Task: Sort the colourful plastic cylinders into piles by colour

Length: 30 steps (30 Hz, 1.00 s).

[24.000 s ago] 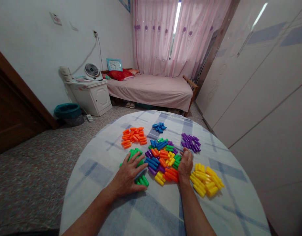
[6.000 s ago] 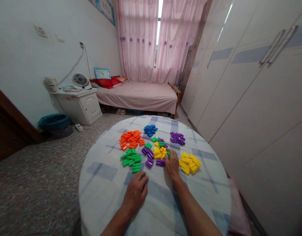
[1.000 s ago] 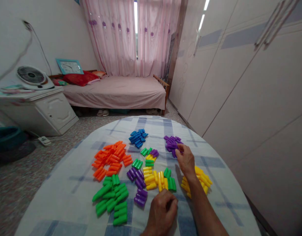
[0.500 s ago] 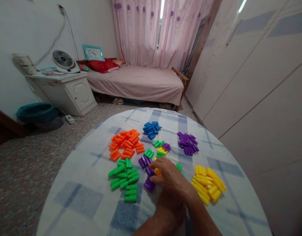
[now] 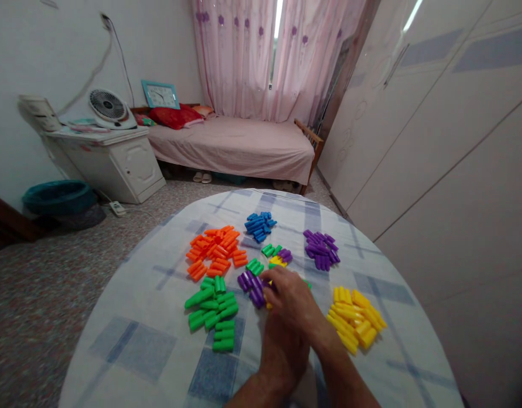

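My right hand reaches over the middle of the round table. Its fingers are bent, with thumb and fingertips together at the edge of several purple tube-like plastic pieces. Beneath it lies my left hand, its fingers hidden by the right hand and wrist. Just beyond the fingers are small green pieces and a yellow piece against a purple piece. A bit of yellow shows under the right fingers. To the left is a green pile; a yellow pile lies to the right.
An orange pile, a blue pile and another purple pile lie farther back on the checked tablecloth. Beyond the table are a bed, a white cabinet with a fan, and a wardrobe.
The nearer purple pieces have shifted away from me and now sit against the other purple ones by my right fingers. My right fingers have drawn closer together. The view has shifted slightly.
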### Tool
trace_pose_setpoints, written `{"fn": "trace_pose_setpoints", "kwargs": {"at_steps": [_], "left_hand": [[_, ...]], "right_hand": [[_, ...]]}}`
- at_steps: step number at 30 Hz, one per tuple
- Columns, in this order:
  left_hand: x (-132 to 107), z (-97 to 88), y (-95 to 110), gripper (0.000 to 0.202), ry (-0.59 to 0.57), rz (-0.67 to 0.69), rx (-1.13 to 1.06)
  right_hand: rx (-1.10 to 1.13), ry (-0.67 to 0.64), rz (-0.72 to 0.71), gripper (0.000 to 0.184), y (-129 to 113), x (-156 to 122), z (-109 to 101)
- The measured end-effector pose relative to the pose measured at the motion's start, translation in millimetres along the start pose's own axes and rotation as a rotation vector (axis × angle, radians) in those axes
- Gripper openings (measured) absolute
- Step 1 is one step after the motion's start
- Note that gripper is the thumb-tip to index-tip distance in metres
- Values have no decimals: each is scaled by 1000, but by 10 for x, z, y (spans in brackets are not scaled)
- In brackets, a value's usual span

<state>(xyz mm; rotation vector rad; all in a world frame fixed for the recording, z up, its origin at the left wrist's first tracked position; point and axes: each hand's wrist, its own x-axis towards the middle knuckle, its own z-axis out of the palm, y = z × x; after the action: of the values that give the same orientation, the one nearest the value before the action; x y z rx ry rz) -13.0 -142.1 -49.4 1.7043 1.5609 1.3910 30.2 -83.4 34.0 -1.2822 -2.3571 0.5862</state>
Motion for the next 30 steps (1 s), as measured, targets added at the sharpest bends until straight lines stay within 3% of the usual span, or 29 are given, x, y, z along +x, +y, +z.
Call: {"fn": "trace_pose_setpoints", "kwargs": {"at_steps": [2,4,8,10,15,20,24,27,30], "left_hand": [[41,-136,36,24,-39,114,91],[81,-250,39,27,-5,209,239],[173,-344,-62,41,166,185,484],[200,-336,-147,47,179,104,546],[203,-298,-324,51,127,-40,534],[212,-289,-350,37,12,29,403],[208,-277,-333,35,3,44,391],[221,-277,-339,35,26,26,394],[270,-309,-358,37,149,-34,389]], "right_hand": [[80,167,46,21,159,85,-245],[143,244,118,22,297,100,-379],[218,62,114,28,432,49,-363],[186,8,66,30,460,29,-305],[73,27,65,37,576,-21,-251],[7,-9,184,38,638,-46,-267],[6,-9,162,37,606,-22,-265],[13,3,145,37,575,-32,-275],[-4,16,124,35,547,-91,-264]]}}
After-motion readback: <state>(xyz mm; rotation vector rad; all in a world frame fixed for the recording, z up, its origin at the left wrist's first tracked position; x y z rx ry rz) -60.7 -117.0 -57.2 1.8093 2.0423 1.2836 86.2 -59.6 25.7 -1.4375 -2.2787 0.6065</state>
